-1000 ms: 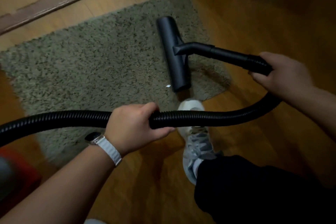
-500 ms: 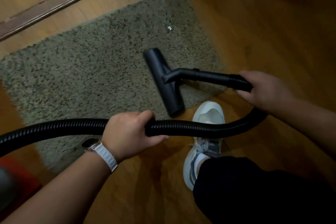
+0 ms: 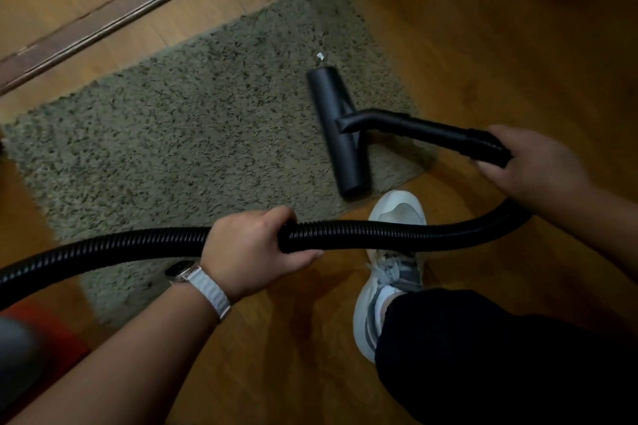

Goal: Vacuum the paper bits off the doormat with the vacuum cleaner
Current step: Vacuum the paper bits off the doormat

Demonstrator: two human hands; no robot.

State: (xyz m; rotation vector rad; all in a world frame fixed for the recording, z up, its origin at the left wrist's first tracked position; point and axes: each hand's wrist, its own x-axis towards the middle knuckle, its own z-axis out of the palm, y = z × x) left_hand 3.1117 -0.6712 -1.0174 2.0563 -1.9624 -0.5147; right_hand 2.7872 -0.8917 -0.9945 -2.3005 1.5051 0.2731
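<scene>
Shaggy grey-green doormat (image 3: 172,134) on shiny wooden floor (image 3: 483,45), brown strip (image 3: 121,10) behind. Vacuum head (image 3: 340,128) on mat's right end, paper bit (image 3: 320,56) just past it. Left grip (image 3: 252,252) wrapped round hose (image 3: 362,235); right grip (image 3: 531,166) holds hose end.

Black vacuum floor head (image 3: 340,129) lies flat on the right part of a speckled grey-green doormat (image 3: 179,134); one white paper bit (image 3: 320,56) just beyond its far end
</scene>
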